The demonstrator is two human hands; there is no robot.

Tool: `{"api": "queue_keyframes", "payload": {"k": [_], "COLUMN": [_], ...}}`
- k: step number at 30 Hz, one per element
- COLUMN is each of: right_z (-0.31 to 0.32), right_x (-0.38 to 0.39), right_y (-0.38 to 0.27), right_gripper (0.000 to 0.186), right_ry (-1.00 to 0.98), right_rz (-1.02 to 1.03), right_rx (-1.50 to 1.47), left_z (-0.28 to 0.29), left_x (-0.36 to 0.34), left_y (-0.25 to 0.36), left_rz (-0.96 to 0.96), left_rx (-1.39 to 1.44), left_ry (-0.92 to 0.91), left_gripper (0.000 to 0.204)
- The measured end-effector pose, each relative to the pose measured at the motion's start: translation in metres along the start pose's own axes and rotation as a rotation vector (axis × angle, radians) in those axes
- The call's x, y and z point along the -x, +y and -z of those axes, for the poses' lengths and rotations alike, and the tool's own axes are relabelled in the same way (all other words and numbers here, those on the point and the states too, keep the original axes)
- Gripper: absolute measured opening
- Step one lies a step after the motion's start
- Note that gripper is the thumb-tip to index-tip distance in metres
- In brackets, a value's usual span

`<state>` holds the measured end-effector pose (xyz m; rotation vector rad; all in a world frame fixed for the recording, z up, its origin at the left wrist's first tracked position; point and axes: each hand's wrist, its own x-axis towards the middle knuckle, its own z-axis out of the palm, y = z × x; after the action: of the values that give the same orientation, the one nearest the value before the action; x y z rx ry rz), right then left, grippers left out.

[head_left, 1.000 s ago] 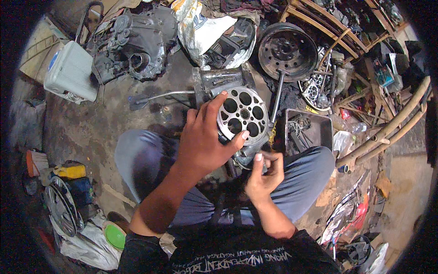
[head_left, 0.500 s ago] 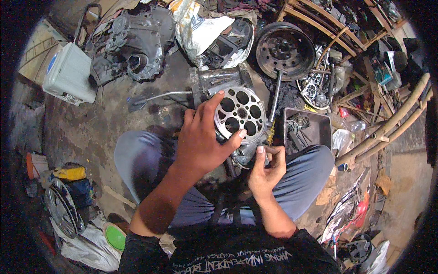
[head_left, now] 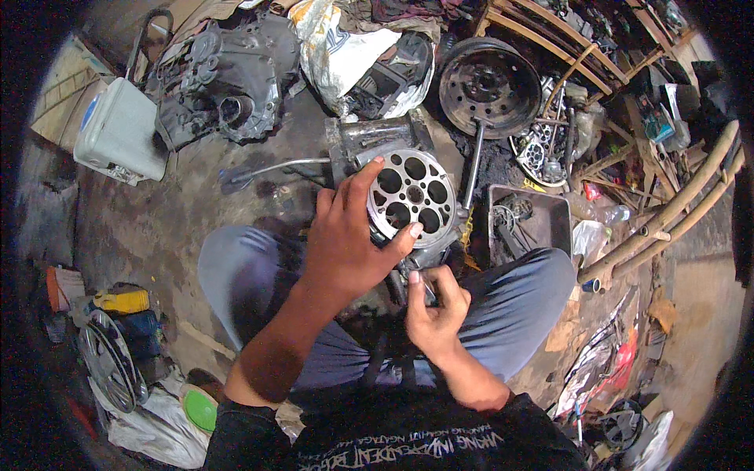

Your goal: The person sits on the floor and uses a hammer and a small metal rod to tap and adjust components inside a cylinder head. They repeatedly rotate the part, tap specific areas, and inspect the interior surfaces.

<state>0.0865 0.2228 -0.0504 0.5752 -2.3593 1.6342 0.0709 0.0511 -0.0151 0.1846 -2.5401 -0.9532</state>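
A round silver metal cylinder block [head_left: 413, 177] with several large round holes faces up between my knees. My left hand [head_left: 339, 239] grips its left side, index finger at the upper rim and thumb across the lower face. Just below the block, my right hand [head_left: 440, 312] is closed in a pinch by its lower edge. Whatever those fingers hold, if anything, is too small to make out. Behind the block stands a heavy dark metal support [head_left: 377, 133]. A long metal handle [head_left: 475, 169] rises to the right of the block.
A grey tray [head_left: 567, 228] with small parts lies by my right knee. Farther out are a black wheel rim [head_left: 455, 102], a gearbox casing [head_left: 208, 78], a whitish jerrycan [head_left: 122, 129] and a wooden rack [head_left: 683, 208]. A thin bent rod [head_left: 287, 162] lies left.
My right hand has moved left and slightly down, from the block's lower right to just beneath it. My left hand and the block have stayed nearly in place.
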Motion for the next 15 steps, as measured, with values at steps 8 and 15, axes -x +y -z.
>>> {"api": "queue_keyframes", "payload": {"k": [8,15], "right_z": [0.003,0.006], "right_x": [0.002,-0.012], "right_y": [0.001,0.004], "right_gripper": [0.012,0.015], "right_ry": [0.131,0.025], "right_rz": [-0.037,-0.028], "right_rx": [0.038,0.033], "left_z": [0.002,-0.001], "left_x": [-0.001,-0.003], "left_y": [0.002,0.001], "left_rz": [0.012,-0.016], "left_rx": [0.016,0.006], "left_ry": [-0.023,-0.008], "left_gripper": [0.089,0.09]}}
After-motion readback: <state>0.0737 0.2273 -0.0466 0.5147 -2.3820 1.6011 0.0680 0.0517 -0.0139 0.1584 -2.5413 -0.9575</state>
